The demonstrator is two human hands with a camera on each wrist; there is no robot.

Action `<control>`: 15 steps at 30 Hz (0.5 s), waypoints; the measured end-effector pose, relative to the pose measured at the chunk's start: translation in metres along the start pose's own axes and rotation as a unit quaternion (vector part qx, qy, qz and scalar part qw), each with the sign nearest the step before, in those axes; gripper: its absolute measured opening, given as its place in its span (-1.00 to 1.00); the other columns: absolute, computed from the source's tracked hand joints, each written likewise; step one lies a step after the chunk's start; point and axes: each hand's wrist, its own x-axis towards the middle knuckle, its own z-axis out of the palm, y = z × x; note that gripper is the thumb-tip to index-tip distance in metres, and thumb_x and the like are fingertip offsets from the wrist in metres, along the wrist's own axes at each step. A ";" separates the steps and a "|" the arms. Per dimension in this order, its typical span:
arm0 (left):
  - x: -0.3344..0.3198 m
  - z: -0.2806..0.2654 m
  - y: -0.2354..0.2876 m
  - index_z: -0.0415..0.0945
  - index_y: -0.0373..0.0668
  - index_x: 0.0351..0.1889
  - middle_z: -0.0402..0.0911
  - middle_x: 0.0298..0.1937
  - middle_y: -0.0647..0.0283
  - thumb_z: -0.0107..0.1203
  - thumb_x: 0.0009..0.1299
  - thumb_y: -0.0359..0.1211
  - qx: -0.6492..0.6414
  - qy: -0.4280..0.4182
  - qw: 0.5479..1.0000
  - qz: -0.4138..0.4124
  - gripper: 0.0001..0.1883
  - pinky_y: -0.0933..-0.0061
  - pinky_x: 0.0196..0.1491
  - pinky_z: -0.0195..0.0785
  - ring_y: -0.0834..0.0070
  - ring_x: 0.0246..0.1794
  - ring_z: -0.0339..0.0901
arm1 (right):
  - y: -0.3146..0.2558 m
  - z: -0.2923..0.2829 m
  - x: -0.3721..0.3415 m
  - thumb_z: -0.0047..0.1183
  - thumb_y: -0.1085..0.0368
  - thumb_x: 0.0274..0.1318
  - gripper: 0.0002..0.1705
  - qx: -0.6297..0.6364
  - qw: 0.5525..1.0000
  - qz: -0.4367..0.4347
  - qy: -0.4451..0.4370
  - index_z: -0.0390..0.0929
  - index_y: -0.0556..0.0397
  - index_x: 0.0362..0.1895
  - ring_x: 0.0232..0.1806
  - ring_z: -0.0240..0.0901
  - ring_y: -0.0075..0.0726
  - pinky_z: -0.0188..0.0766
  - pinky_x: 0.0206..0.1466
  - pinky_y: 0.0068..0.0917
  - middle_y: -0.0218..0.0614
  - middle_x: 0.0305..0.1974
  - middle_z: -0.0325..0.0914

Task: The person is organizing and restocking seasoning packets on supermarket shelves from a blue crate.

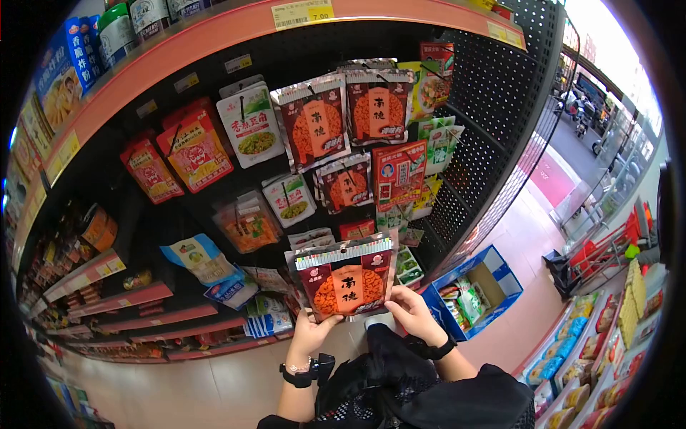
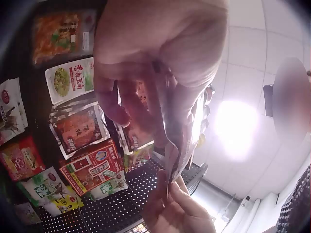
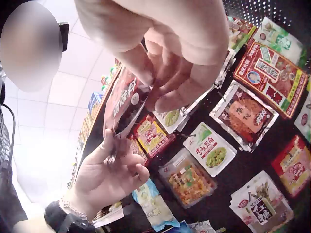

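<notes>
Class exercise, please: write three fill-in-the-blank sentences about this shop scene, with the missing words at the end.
1. The packet is held in ____ hands.
2. The open box on the floor has ____ sides.
3. The price label on the shelf edge above the hanging packets reads ____.

Missing words: two; blue; 7.00

Pale tiled floor; black perforated panel edged by red-fronted shelving; bright ceiling light mounted overhead.

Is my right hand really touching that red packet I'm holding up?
Touching. The right wrist view shows it plainly: the right hand pinches the red packet at its edge, between thumb and fingers.
</notes>
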 end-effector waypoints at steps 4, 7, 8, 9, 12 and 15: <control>0.025 -0.002 0.011 0.39 -0.35 -0.31 0.52 -0.33 0.21 0.11 0.09 -0.52 -0.032 0.049 0.997 0.040 -0.79 0.63 -0.29 0.33 0.59 -0.34 0.46 | 0.000 -0.002 0.035 -0.13 0.44 0.01 -0.83 -0.043 0.999 -0.024 0.011 0.32 0.20 -0.25 -0.34 0.18 -0.66 0.17 -0.27 -0.69 -0.45 -0.38 0.32; 0.058 -0.009 0.023 0.42 -0.32 -0.35 0.53 -0.39 0.25 0.11 0.09 -0.51 0.025 0.010 0.999 0.022 -0.83 0.65 -0.36 0.34 0.62 -0.43 0.46 | -0.001 -0.011 0.066 -0.14 0.45 0.01 -0.80 -0.031 0.997 -0.060 0.024 0.32 0.20 -0.21 -0.36 0.22 -0.65 0.21 -0.29 -0.69 -0.45 -0.38 0.33; 0.072 -0.003 0.031 0.42 -0.32 -0.36 0.53 -0.43 0.27 0.12 0.09 -0.50 0.017 0.041 0.998 0.038 -0.83 0.67 -0.41 0.35 0.64 -0.50 0.45 | -0.005 -0.014 0.078 -0.15 0.46 0.01 -0.79 -0.015 0.997 -0.069 0.029 0.31 0.19 -0.19 -0.36 0.23 -0.65 0.23 -0.29 -0.69 -0.45 -0.38 0.32; 0.083 0.002 0.045 0.39 -0.34 -0.35 0.53 -0.40 0.21 0.13 0.08 -0.50 0.032 0.049 0.998 0.007 -0.80 0.64 -0.38 0.36 0.61 -0.44 0.47 | -0.011 -0.018 0.090 -0.15 0.46 0.01 -0.78 0.002 0.996 -0.077 0.034 0.30 0.19 -0.18 -0.36 0.24 -0.65 0.25 -0.30 -0.68 -0.45 -0.37 0.32; 0.122 0.004 0.061 0.28 -0.38 -0.27 0.51 -0.30 0.09 0.13 0.08 -0.50 0.040 0.027 0.995 0.083 -0.70 0.60 -0.29 0.36 0.52 -0.32 0.49 | -0.032 -0.027 0.127 -0.13 0.47 -0.01 -0.78 0.007 0.992 -0.117 0.048 0.30 0.18 -0.19 -0.37 0.26 -0.65 0.29 -0.33 -0.67 -0.44 -0.40 0.33; 0.149 0.009 0.080 0.34 -0.34 -0.27 0.52 -0.30 0.19 0.11 0.11 -0.47 0.015 0.032 0.993 0.114 -0.75 0.60 -0.23 0.32 0.58 -0.32 0.47 | -0.043 -0.035 0.161 -0.14 0.46 0.00 -0.79 0.001 0.987 -0.150 0.055 0.31 0.22 -0.21 -0.38 0.25 -0.66 0.30 -0.35 -0.67 -0.43 -0.41 0.33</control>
